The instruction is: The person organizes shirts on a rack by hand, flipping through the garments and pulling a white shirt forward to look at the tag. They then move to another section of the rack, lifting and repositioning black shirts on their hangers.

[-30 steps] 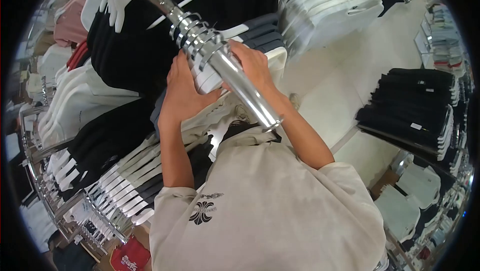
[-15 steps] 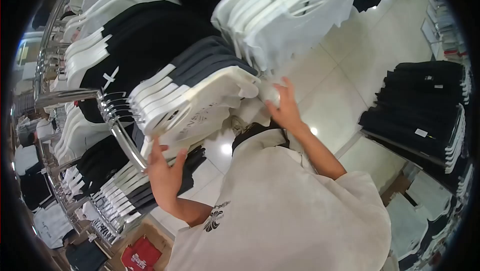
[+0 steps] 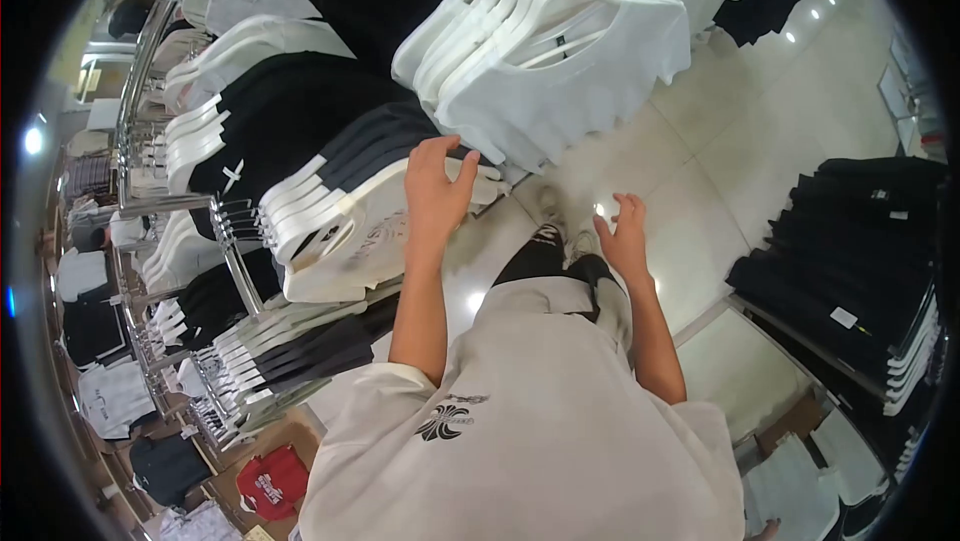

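My left hand (image 3: 437, 191) is over the outer end of a cream printed T-shirt (image 3: 375, 226) on a white hanger (image 3: 302, 259), its thumb spread from its fingers. Behind that shirt hang several dark grey T-shirts (image 3: 372, 146) on white hangers, close to my left fingertips. My right hand (image 3: 625, 236) is apart from the clothes, above the tiled floor, with its fingers loosely spread and nothing in them. White T-shirts (image 3: 575, 76) hang on the rack beyond my hands.
A chrome rail (image 3: 238, 266) carries the hangers at the left, with black T-shirts (image 3: 285, 106) farther along. Folded-looking black garments on hangers (image 3: 835, 261) fill a low rack at the right. A red garment (image 3: 272, 481) lies at the lower left. Pale tiles (image 3: 690, 181) cover the floor.
My left hand has moved from the hook end of the cream T-shirt to its outer end. My right hand has drawn away from the shirts, lower and to the right.
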### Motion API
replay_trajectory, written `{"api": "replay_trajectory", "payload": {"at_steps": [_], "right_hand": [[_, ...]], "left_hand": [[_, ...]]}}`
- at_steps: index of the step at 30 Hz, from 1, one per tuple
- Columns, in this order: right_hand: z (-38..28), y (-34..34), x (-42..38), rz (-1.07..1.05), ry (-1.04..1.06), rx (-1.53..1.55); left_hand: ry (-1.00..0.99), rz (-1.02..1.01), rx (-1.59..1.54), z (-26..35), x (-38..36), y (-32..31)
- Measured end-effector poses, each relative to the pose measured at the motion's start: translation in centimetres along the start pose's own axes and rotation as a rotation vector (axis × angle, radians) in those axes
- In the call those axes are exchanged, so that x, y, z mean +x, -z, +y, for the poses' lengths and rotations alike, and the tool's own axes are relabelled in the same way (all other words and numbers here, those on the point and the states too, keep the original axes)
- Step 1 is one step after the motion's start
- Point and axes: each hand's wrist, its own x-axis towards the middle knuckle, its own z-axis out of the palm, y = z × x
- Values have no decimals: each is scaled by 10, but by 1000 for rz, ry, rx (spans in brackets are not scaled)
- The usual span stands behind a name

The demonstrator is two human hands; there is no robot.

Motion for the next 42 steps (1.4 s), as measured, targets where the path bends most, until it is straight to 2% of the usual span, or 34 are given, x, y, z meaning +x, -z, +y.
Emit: {"api": "replay_trajectory", "payload": {"at_steps": [2,7,10,11,12,15,17,19,22,23,25,28,31,34,37,42], "right_hand": [[9,-4,-11,-20,52,11],[37,16,-35,-154,-76,73],[56,39,-32,-179,-269,56],[75,40,-29,-131,-190,-13],[76,50,-18,-116,-199,-21],[68,68,12,-85,-209,-51],[50,79,47,-103,-134,-35],[7,89,84,-136,-108,-23],[-41,96,135,-28,91,-54],[-58,99,150,63,182,-80],[-90,104,181,245,371,-123],[-123,109,226,365,629,-338],[-149,104,251,82,553,-347],[-151,91,260,101,641,-285],[-153,88,261,91,636,-266],[-156,94,261,87,523,-201]], "left_hand": [[-39,107,4,3,12,-13],[-178,305,10,0,56,-45],[-136,358,-60,-4,82,-66],[-129,349,-33,-5,87,-71],[-117,339,-6,-8,89,-73],[-85,341,6,-7,90,-82],[-77,356,-23,-8,89,-85],[-92,363,-67,-8,88,-88],[-8,340,-208,-2,86,-90],[76,269,-260,1,84,-88],[34,245,-208,-1,81,-89],[18,151,-225,-3,73,-87],[-26,27,-268,-12,68,-76],[-30,-28,-341,-22,63,-71],[-17,-98,-327,-26,62,-67],[18,-251,-183,-20,73,-61]]}}
